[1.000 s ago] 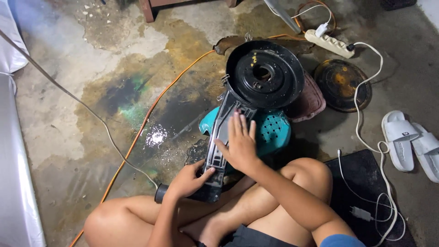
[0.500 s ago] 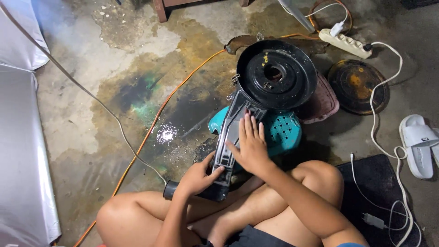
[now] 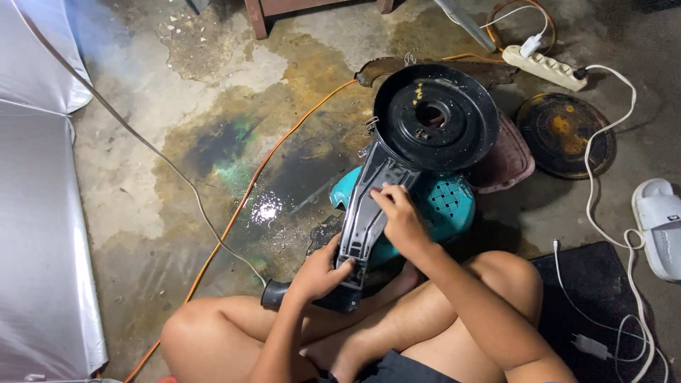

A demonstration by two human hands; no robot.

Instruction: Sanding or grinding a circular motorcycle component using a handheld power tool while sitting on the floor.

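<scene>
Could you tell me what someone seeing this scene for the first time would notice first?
The eye goes first to the black machine housing in the middle, its round dished end resting on a teal plastic stool. The left hand grips its narrow lower end while the right hand lies flat on its long neck. To the left, an orange cable crosses the stained, wet concrete floor.

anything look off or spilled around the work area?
Yes. A wet, shiny puddle sits on the stained concrete floor, and the orange cable runs right along its edge. The power strip lies on the same floor, apart from the wet patch.
</scene>
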